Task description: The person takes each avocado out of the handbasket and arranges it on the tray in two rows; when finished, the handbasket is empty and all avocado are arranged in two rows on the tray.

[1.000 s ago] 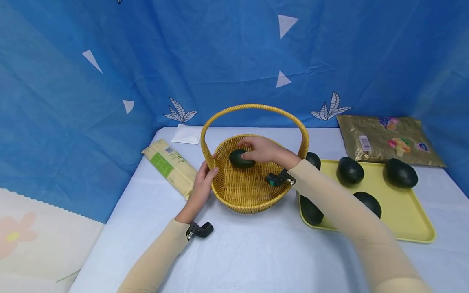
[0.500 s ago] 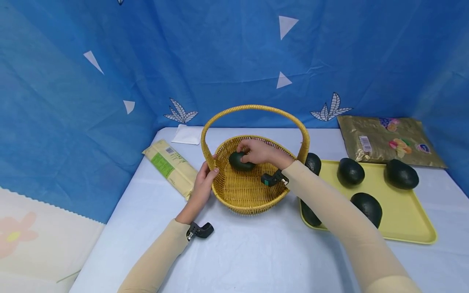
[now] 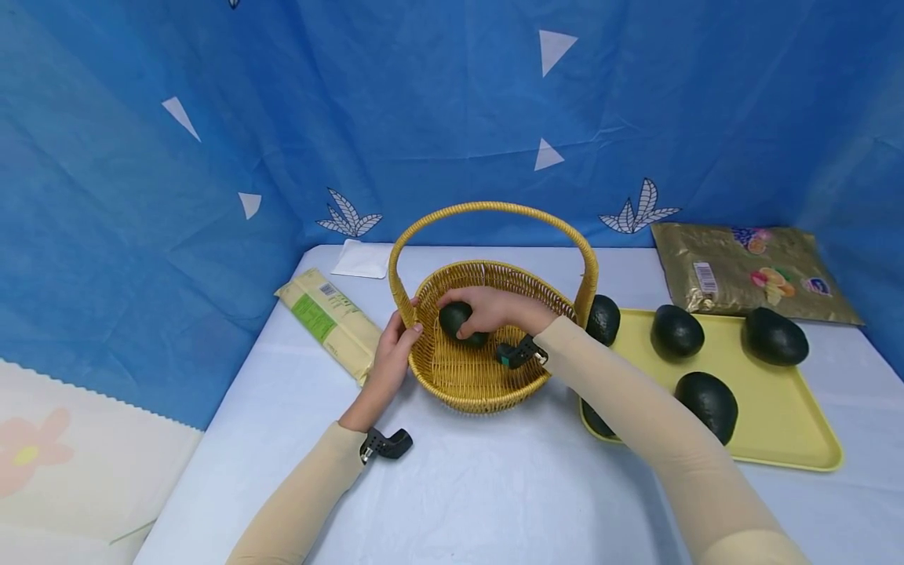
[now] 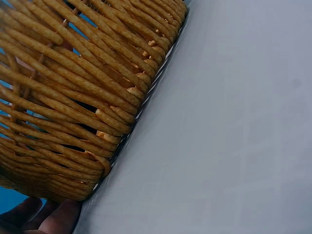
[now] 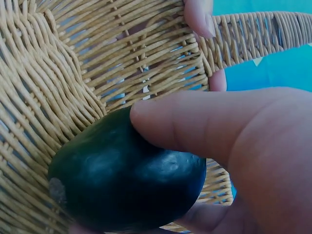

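A yellow wicker basket with a tall arched handle stands in the middle of the white table. My left hand grips its left rim at the foot of the handle, thumb on the inner side. Inside the basket lies a dark green avocado, and my right hand holds it from above. In the right wrist view the thumb presses on the glossy avocado, while the other fingers are mostly hidden beyond it. The left wrist view shows the woven outer wall of the basket and a few fingertips beneath it.
Right of the basket, a yellow tray bears several more avocados, partly behind the right forearm. A gold printed bag lies behind the tray. To the left are a pale yellow and green packet and a white packet.
My right hand has shifted slightly left and nearer, and the avocado has turned and moved a little nearer inside the basket. My left hand stays on the rim.
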The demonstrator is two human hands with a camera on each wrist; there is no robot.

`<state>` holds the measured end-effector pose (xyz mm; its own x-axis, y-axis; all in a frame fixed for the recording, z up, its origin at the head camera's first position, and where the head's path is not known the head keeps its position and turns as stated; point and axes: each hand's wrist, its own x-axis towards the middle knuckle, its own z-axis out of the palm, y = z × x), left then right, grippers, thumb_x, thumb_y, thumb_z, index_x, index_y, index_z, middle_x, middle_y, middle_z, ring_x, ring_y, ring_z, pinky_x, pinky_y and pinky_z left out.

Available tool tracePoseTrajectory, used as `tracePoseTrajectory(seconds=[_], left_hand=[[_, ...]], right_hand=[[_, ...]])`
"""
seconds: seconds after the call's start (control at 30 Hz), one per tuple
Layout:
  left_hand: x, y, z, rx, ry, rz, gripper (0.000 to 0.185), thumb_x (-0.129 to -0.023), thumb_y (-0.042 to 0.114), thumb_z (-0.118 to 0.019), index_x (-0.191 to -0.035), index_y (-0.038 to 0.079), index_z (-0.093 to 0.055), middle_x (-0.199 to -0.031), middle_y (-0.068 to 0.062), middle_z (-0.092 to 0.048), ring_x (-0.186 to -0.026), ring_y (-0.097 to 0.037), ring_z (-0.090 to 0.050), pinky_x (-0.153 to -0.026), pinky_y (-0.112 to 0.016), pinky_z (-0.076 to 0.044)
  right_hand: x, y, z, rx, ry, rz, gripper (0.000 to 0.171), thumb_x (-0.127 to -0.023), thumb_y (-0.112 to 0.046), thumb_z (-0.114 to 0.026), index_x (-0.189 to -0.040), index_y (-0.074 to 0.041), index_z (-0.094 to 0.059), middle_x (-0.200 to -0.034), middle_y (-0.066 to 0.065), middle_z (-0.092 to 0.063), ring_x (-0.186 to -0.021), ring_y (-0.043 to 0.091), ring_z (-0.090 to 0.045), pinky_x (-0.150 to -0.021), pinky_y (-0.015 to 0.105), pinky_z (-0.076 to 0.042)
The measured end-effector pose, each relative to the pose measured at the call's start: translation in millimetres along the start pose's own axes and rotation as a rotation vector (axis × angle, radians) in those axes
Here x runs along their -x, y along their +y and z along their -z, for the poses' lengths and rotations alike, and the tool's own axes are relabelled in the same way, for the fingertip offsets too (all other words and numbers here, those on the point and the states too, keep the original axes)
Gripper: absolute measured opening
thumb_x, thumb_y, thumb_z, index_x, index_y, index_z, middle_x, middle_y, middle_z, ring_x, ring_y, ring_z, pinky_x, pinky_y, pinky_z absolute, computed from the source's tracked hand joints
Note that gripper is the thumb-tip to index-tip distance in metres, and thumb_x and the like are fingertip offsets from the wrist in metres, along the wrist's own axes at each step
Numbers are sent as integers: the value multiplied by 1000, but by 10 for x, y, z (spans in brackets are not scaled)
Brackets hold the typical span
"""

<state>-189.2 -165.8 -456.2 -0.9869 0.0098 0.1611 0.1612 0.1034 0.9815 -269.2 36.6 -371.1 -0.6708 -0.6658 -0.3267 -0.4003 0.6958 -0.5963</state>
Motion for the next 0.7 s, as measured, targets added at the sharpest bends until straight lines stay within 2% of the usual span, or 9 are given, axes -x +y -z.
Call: tracePoseTrajectory(seconds=[0.1, 0.33, 0.53, 0.7], left_hand=[[0, 1, -2, 1, 3, 2, 51, -104, 15, -51, -154, 10, -42, -159, -13, -45, -146, -28, -44, -118, -41, -36], [7, 9, -2, -1, 5, 2, 50, -104, 15, -50, -154, 10, -42, -159, -12, -45, -146, -27, -44, -116, -33, -38], [6, 0, -1, 0, 2, 8, 52, -104, 15, -50, -155, 12, -42, -159, -12, -44, -146, -28, -43, -120, -47, -34], [7, -3, 4, -3, 7, 18, 52, -104, 16, -51, -154, 14, -43, -159, -11, -45, -145, -27, -43, -120, -49, -34]], right_hand=[[-3, -4, -15, 21, 5, 8, 64, -92, -15, -72, -151, -21, -49, -153, 13, -49, -134, 32, -52, -104, 46, -49], [4, -18, -26, 21, 17, 26, 60, -92, -14, -72, -148, -20, -51, -152, 13, -51, -133, 31, -53, -105, 46, -48], [12, -30, -26, 4, 13, 39, 55, -92, -11, -71, -144, -19, -56, -149, 13, -53, -130, 31, -54, -103, 45, -49], [8, -31, -27, 15, 9, 44, 52, -93, -12, -71, -143, -19, -58, -147, 14, -54, -128, 31, -55, -101, 44, -50]])
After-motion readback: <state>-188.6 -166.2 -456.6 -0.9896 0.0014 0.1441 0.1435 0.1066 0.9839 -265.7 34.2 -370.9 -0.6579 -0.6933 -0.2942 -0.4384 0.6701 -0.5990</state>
